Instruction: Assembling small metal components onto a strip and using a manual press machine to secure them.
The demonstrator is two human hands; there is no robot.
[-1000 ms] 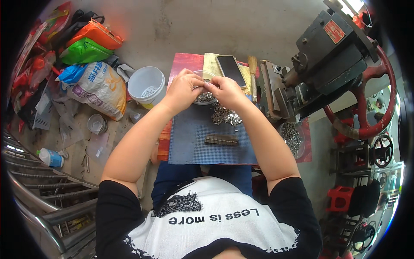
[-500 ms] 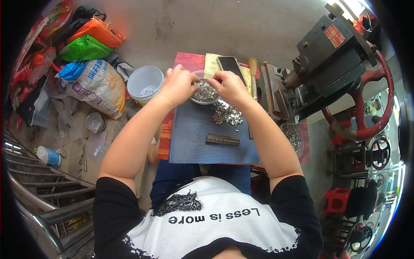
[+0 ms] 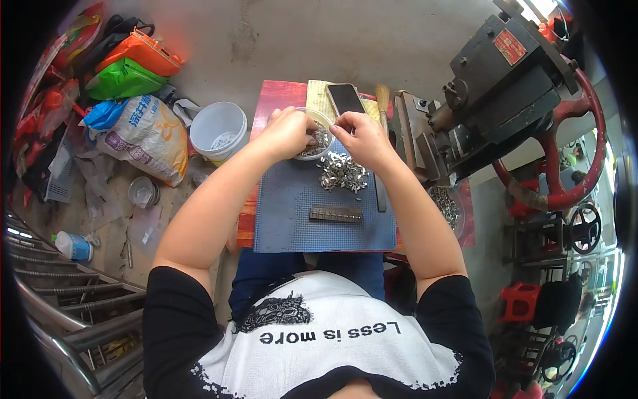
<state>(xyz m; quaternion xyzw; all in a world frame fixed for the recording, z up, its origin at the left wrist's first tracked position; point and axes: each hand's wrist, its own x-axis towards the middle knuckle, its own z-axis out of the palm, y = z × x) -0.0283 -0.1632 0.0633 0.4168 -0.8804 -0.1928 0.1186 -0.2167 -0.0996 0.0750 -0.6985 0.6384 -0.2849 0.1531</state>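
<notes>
A round clear tub (image 3: 311,157) full of small silvery metal pieces (image 3: 321,141) stands at the far edge of a blue ribbed mat (image 3: 286,193). From its left side my left hand (image 3: 290,135) reaches in, fingers curled down among the pieces. My right hand (image 3: 364,138) is at the tub's right rim, thumb and fingers pinched together; whatever is between them is too small to make out. Just below the tub lies a loose heap of shiny metal pieces (image 3: 343,171). Nearer me, a dark segmented metal block (image 3: 335,213) rests on the mat.
A phone (image 3: 345,100) lies on yellow cloth behind the tub, beside a brush (image 3: 383,100). The dark machine (image 3: 508,86) with a red handwheel (image 3: 548,173) stands at right. Left are a white bucket (image 3: 218,126) and a stuffed sack (image 3: 143,136). A thin dark bar (image 3: 381,194) lies by my right forearm.
My right fingers have moved from over the tub's contents out to its right rim. The left hand stays in the tub, its fingers lower among the pieces. The whole view has shifted slightly.
</notes>
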